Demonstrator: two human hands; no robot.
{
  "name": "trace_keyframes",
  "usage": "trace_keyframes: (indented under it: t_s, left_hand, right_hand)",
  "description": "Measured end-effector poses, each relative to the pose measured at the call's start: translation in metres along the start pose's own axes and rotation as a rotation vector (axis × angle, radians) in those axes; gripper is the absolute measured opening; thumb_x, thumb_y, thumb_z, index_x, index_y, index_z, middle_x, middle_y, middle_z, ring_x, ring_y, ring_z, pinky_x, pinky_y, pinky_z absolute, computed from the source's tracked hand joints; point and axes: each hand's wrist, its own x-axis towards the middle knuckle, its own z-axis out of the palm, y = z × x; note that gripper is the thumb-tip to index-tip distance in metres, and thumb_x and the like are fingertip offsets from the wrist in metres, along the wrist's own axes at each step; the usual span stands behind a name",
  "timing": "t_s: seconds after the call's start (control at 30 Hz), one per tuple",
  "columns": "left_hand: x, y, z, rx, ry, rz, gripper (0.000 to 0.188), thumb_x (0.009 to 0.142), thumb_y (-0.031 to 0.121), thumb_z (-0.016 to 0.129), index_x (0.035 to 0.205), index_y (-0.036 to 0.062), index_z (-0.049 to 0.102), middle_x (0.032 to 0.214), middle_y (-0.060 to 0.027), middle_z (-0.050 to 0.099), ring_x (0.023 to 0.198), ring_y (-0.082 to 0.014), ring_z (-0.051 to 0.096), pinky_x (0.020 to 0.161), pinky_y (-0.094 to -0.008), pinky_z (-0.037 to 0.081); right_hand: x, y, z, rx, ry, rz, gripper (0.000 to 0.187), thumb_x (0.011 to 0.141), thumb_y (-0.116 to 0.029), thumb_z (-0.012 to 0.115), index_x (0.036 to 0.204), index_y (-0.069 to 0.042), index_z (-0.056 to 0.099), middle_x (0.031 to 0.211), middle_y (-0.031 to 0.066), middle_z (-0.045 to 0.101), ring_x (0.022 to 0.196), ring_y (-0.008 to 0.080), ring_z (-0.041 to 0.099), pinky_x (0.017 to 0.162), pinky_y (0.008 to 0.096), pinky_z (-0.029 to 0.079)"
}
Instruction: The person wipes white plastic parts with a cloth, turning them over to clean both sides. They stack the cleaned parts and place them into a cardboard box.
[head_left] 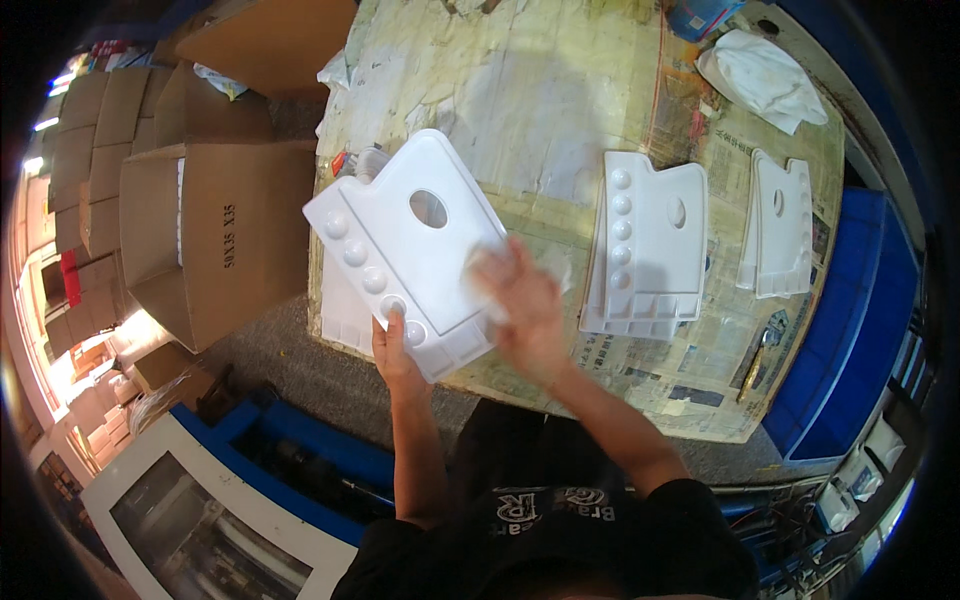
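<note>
A white plastic paint palette (400, 265), with round wells along one side and an oval thumb hole, is held tilted above the near left part of the table. My left hand (400, 355) grips its near lower edge, the thumb pressed beside a well. Over the palette's right edge is my right hand (525, 315), smeared by motion. Something pale shows at its fingers, too blurred to name. More white palettes (650, 250) lie stacked to the right, and another small stack (780, 230) sits farther right. Partly hidden under the held palette are other white pieces.
Worn paper covers the table (520, 110). A white cloth (765, 80) and a blue container (700, 15) sit at the far right. A slim yellowish tool (752, 370) lies near the right edge. An open cardboard box (235, 240) stands left, a blue crate (840, 330) right.
</note>
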Motion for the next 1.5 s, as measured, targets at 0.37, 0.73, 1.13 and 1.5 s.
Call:
trace_keyframes:
  t_s: [0.37, 0.73, 1.13, 1.5]
  left_hand:
    - [-0.004, 0.084, -0.031, 0.526, 0.492, 0.571, 0.039, 0.1, 0.017, 0.052, 0.132, -0.0015, 0.041, 0.112, -0.0161, 0.059, 0.096, -0.021, 0.061, 0.08, -0.0353, 0.054]
    - [0.007, -0.033, -0.029, 1.936, 0.062, 0.598, 0.067, 0.088, 0.003, 0.054, 0.15, 0.004, 0.027, 0.156, -0.0215, 0.022, 0.141, -0.0464, 0.024, 0.098, -0.0504, 0.044]
    - [-0.01, -0.058, 0.112, 1.179, -0.559, 0.574, 0.054, 0.092, 0.012, 0.059, 0.141, -0.0012, 0.041, 0.151, -0.0168, 0.036, 0.14, -0.0327, 0.034, 0.107, -0.0455, 0.035]
    - [-0.014, -0.153, 0.19, 1.476, -0.78, 0.719, 0.064, 0.097, 0.028, 0.049, 0.15, 0.0026, 0.026, 0.157, -0.011, 0.025, 0.147, -0.0262, 0.019, 0.117, -0.0397, 0.019]
  right_hand:
    - [-0.12, 0.007, 0.004, 0.495, -0.251, -0.028, 0.056, 0.073, 0.012, 0.053, 0.123, -0.01, 0.062, 0.125, 0.0126, 0.06, 0.109, 0.0324, 0.059, 0.089, 0.0416, 0.048]
    - [-0.114, 0.016, -0.025, 0.344, -0.052, 0.145, 0.057, 0.071, 0.014, 0.049, 0.12, -0.011, 0.064, 0.112, 0.0172, 0.063, 0.097, 0.0366, 0.061, 0.08, 0.0423, 0.051]
    - [-0.095, 0.112, -0.115, 0.044, 0.757, 0.464, 0.033, 0.089, 0.002, 0.051, 0.122, 0.001, 0.056, 0.114, 0.0188, 0.061, 0.1, 0.0337, 0.061, 0.084, 0.0336, 0.047]
    - [-0.135, 0.147, -0.088, -0.157, 0.404, 0.563, 0.046, 0.091, 0.003, 0.052, 0.137, -0.001, 0.047, 0.133, 0.0217, 0.052, 0.124, 0.0388, 0.05, 0.097, 0.0421, 0.044]
